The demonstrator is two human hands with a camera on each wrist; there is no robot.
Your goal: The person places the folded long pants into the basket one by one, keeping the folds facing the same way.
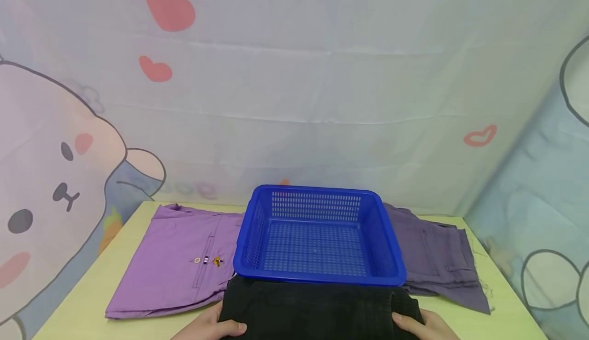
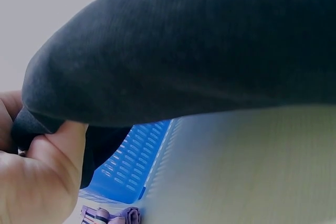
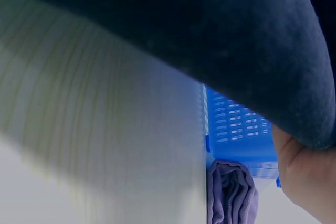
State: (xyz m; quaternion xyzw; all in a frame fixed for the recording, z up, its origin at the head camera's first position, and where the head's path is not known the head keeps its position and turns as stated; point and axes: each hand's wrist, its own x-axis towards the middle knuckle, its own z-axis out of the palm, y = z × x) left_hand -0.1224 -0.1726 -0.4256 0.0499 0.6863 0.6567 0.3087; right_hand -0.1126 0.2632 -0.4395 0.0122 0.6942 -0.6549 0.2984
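A folded black garment [image 1: 313,309] spans the space between my two hands in front of the blue basket. My left hand [image 1: 213,325] grips its left edge, thumb on top. At the right edge my right hand [image 1: 425,324] holds it the same way. In the left wrist view the dark cloth [image 2: 173,51] bulges above the table, with the left hand [image 2: 44,174] at its end. The right wrist view shows the cloth [image 3: 220,30] raised over the table too, the right hand [image 3: 304,171] beside it. The fingers under the cloth are hidden in the head view.
The blue basket [image 1: 317,280] has slotted walls and nothing inside. A folded light purple garment [image 1: 175,263] with small embroidery lies left of it. Folded dark purple trousers [image 1: 442,258] lie to its right. The pale yellow table [image 1: 78,299] backs onto a printed curtain [image 1: 322,84].
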